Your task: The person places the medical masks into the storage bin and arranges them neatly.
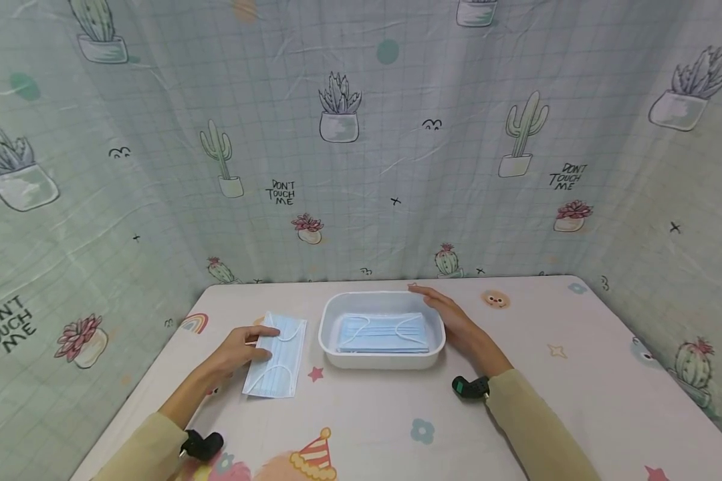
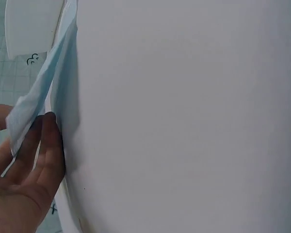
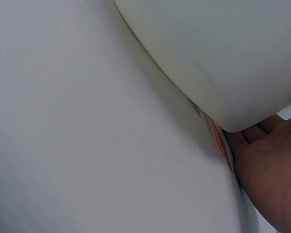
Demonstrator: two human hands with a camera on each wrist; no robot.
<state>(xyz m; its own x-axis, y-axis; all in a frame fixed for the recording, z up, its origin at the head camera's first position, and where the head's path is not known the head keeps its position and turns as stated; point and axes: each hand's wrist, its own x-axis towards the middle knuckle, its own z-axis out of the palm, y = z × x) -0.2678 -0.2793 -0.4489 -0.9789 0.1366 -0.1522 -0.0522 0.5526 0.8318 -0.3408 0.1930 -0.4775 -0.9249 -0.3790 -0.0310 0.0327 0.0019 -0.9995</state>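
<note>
A light blue face mask [image 1: 285, 357] with white ear loops is at the left of the table, tilted slightly. My left hand [image 1: 236, 354] pinches its left edge between thumb and fingers. In the left wrist view the mask [image 2: 36, 99] stands up at an angle off the white surface, fingertips behind it. Near the table's middle sits a white plastic basin [image 1: 382, 361] holding several stacked masks [image 1: 385, 339]. My right hand [image 1: 457, 327] rests along the basin's right side, fingers extended toward its far right corner. The right wrist view shows the basin wall [image 3: 208, 58] hiding those fingertips.
The pale table [image 1: 373, 421] carries printed stars, flowers and a party hat. A cactus-print curtain [image 1: 397, 167] hangs behind and along both sides. Black wrist cameras [image 1: 203, 445] are strapped at both sleeves.
</note>
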